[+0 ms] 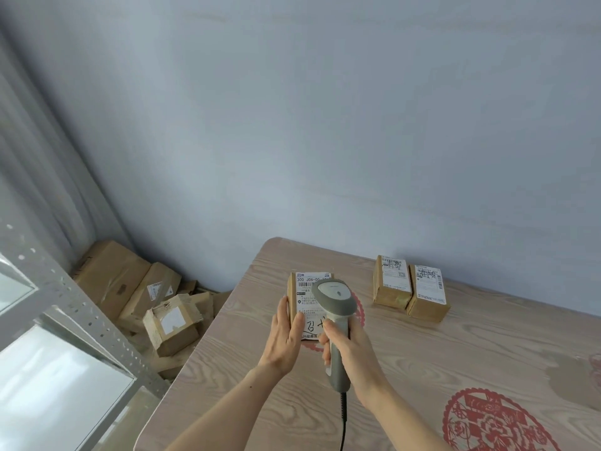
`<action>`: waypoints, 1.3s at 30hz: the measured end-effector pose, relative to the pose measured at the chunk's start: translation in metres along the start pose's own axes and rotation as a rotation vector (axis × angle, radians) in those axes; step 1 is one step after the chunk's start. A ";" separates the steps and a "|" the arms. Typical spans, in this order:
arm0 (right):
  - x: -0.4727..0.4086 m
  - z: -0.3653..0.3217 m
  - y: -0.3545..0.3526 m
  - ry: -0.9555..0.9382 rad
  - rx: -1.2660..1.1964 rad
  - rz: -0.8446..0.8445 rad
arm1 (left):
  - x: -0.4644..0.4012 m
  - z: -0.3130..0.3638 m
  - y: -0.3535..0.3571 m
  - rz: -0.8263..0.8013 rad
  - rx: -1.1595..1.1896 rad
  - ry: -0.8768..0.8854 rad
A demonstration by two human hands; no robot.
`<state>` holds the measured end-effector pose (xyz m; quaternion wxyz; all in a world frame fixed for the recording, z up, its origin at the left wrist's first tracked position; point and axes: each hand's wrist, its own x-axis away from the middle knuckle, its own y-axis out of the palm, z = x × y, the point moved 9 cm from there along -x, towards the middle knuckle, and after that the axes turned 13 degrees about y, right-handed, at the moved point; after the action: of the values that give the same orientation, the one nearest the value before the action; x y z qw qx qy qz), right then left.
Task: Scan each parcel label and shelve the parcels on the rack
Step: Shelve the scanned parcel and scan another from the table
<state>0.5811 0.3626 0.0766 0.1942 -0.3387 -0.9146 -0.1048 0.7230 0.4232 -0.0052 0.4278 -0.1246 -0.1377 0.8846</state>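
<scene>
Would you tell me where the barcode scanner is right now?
In the head view, the barcode scanner is gripped in the right hand, poised over the labelled parcel steadied by the left hand.

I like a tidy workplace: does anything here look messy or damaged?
Yes. The brown cardboard boxes on the floor beside the wooden table lie in a jumbled heap, tilted against each other, and the nearest one looks crumpled and torn. The two small parcels on the table stand neatly together.

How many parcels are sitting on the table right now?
3. One parcel lies under the scanner, steadied by the left hand. Two more, the left parcel and the right parcel, sit side by side near the wall. None seems hidden.
</scene>
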 end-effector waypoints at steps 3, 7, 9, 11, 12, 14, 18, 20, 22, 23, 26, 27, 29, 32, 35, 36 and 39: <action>-0.006 -0.005 0.004 -0.057 0.077 0.060 | 0.012 -0.008 -0.023 0.085 -0.016 -0.004; -0.019 -0.006 0.018 -0.122 0.199 0.104 | 0.036 -0.008 -0.061 0.219 -0.040 -0.009; -0.027 -0.001 0.033 -0.117 0.258 0.083 | 0.053 -0.004 -0.082 0.288 -0.047 -0.003; -0.033 0.006 0.055 -0.108 0.319 0.037 | 0.072 -0.004 -0.103 0.357 -0.066 -0.016; -0.034 0.009 0.069 -0.099 0.345 0.007 | 0.082 -0.004 -0.114 0.390 -0.071 -0.030; -0.033 0.016 0.099 -0.096 0.377 -0.059 | 0.104 -0.005 -0.138 0.470 -0.073 -0.051; -0.018 0.025 0.164 -0.109 0.408 -0.148 | 0.154 -0.018 -0.189 0.613 -0.106 -0.082; -0.004 0.029 0.204 -0.116 0.427 -0.206 | 0.187 -0.024 -0.220 0.693 -0.099 -0.112; 0.008 0.030 0.234 -0.129 0.435 -0.239 | 0.210 -0.010 -0.243 0.751 -0.074 -0.111; 0.016 0.031 0.252 -0.148 0.442 -0.247 | 0.224 -0.005 -0.257 0.779 -0.063 -0.108; 0.038 0.034 0.302 -0.165 0.453 -0.263 | 0.261 0.007 -0.298 0.829 -0.075 -0.099; 0.050 0.033 0.324 -0.181 0.450 -0.277 | 0.278 0.006 -0.315 0.847 -0.079 -0.102; 0.074 0.033 0.369 -0.207 0.458 -0.303 | 0.313 -0.001 -0.354 0.880 -0.088 -0.134; 0.099 0.042 0.438 -0.181 0.449 -0.356 | 0.360 -0.005 -0.411 0.915 -0.109 -0.184; 0.117 0.044 0.497 -0.189 0.448 -0.389 | 0.395 0.001 -0.459 0.919 -0.140 -0.214; 0.125 0.041 0.515 -0.193 0.436 -0.408 | 0.405 0.004 -0.474 0.925 -0.156 -0.220; 0.140 0.033 0.563 -0.207 0.420 -0.454 | 0.432 0.010 -0.520 0.988 -0.230 -0.228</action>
<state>0.8464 0.8762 0.1406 0.1374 -0.0874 -0.9833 0.0807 0.8351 1.0731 0.1418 -0.0749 -0.1239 -0.2045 0.9681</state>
